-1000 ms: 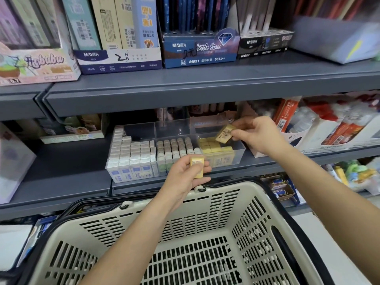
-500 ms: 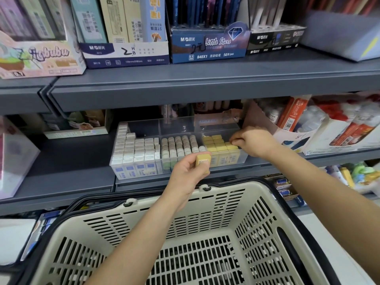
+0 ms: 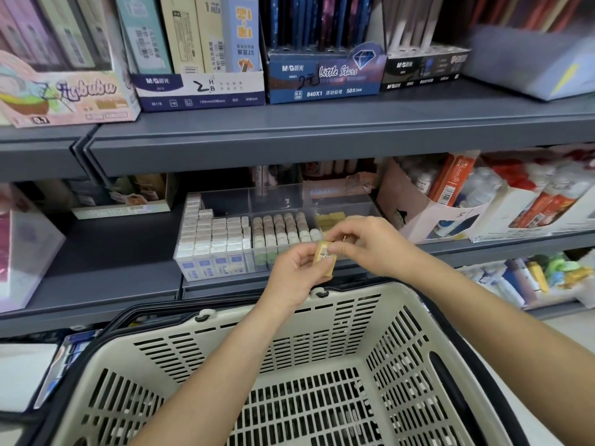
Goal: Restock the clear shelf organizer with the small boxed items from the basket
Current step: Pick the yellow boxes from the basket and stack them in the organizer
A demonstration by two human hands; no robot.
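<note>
A small yellow box sits between both hands, just in front of the clear shelf organizer. My left hand grips its lower part. My right hand pinches its upper end with fingertips. The organizer stands on the middle shelf and holds white boxes on the left, rounded beige items in the middle and yellow boxes on the right, partly hidden by my right hand. The beige basket sits below my arms; its visible floor holds nothing.
Grey shelf edge overhangs the organizer. Cardboard display boxes with glue bottles stand to the right. Pencil display boxes fill the upper shelf. A clear bin is at the left. Black basket handles lie along the rim.
My right hand left the yellow compartment, where it set down a box, and came back to the box in my left hand. The left hand rose slightly.
</note>
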